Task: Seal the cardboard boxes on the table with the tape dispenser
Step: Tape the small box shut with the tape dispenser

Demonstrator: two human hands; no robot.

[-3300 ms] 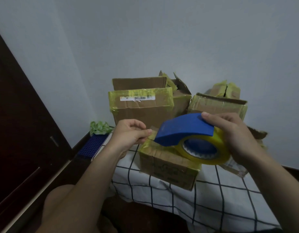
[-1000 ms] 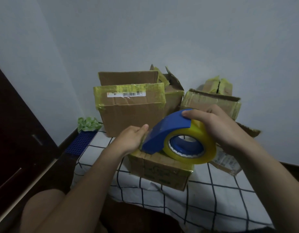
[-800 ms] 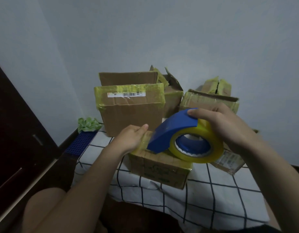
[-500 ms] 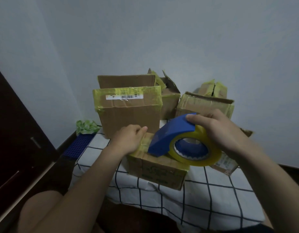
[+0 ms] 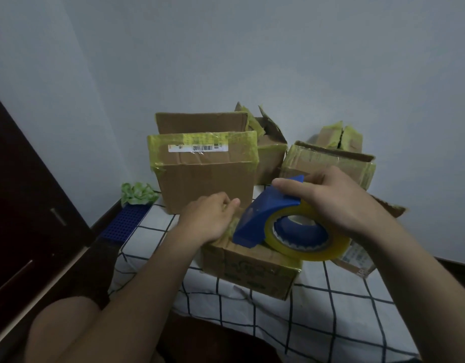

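A small cardboard box (image 5: pixel 252 269) lies on the checked tablecloth (image 5: pixel 330 310) in front of me. My right hand (image 5: pixel 333 203) grips a blue tape dispenser (image 5: pixel 265 218) from above and holds it on the box's top. The dispenser carries a roll of yellowish tape (image 5: pixel 308 248). My left hand (image 5: pixel 209 220) sits at the box's far left end, fingers curled over the edge and thumb pointing at the dispenser's nose. A short yellowish stretch of tape shows between that hand and the dispenser. The box's top is mostly hidden.
A large taped box (image 5: pixel 205 169) with a barcode label stands behind. More open, taped boxes (image 5: pixel 328 161) are stacked at the back right against the wall. A green crumpled wad (image 5: pixel 138 193) and a blue grid mat (image 5: pixel 125 221) lie at the left. A dark door (image 5: pixel 21 205) is on the left.
My right hand has lowered the dispenser onto the small box's top. My left hand has settled on the box's far left end.
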